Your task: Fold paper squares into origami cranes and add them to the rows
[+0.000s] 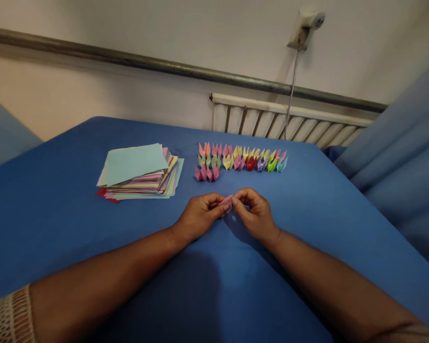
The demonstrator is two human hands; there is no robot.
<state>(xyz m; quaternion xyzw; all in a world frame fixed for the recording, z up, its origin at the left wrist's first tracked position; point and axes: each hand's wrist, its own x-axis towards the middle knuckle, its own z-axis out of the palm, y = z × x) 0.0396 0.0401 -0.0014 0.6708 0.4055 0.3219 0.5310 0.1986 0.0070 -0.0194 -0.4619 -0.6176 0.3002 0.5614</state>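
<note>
A pale wall [146, 28] stands at the back of my view, with a metal rail [128, 58] slanting across it and a white radiator [250, 100] below. A cord [291, 90] hangs from a wall fixture [300, 29], and a blue curtain [403, 147] drapes down the right side. The table [67, 224] before me is blue all over.

Near its middle I have the pink paper [227, 202], a small folded piece, raised just above the surface between both hands. My left hand [199, 214] grips it, thumb in front and fingers [213, 197] behind, closed narrow on its left part. My right hand [256, 215] pinches the paper's right tip between thumb and forefinger, those two drawn tightly together.

Beyond the hands I see folded shapes [251, 164] with pointed tips, standing in rows: orange, pink and yellow at the back; green, yellow, pink, red, purple, lime and light blue in the middle; two pink ones in front at the left. Left of them lies an uneven paper stack [137, 164], a light blue sheet on top, a red corner [107, 195] poking out underneath.
</note>
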